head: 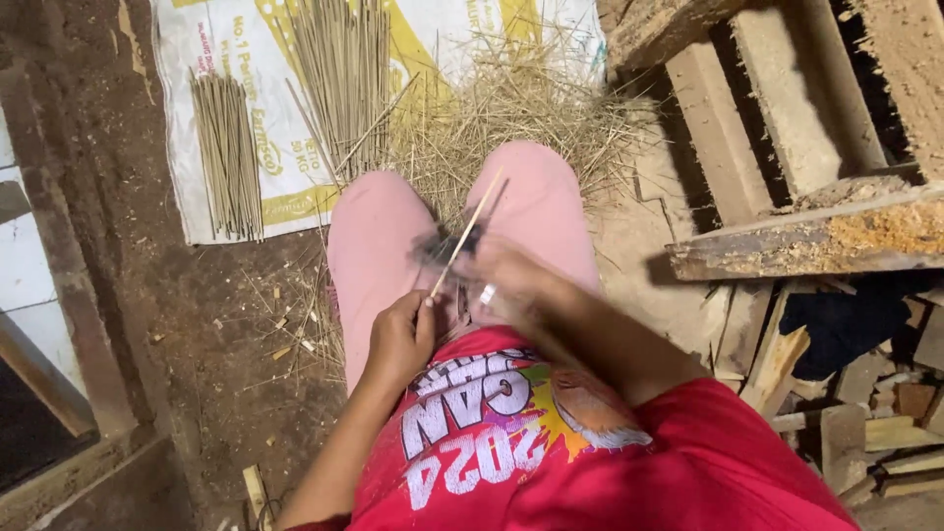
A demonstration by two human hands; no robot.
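Red printed shirt, lower centre of frame: worn by the person, seated with knees in pink trousers pointing up-frame.

Left hand, centre: closed around the lower end of a thin bamboo stick, which slants up and right over the lap.

Right hand, just right of centre: motion-blurred, a ring on one finger, closed on a dark object that I judge to be a blade, though the blur hides its shape. It sits against the stick's middle.

Finished stock, upper left: one bundle of trimmed sticks lying parallel on a white and yellow woven sack; a second, larger bundle at upper centre on the same sack.

Waste, upper centre: heap of pale shavings beyond the knees, spilling off the sack onto the dirt floor.

Right side: rough timber frame and offcuts of wood at lower right.

Progress, as judged: two bundles look done and the shavings heap is large, so a good share of work appears complete; one stick is in hand. No pile of raw sticks is visible, so what is left cannot be told.
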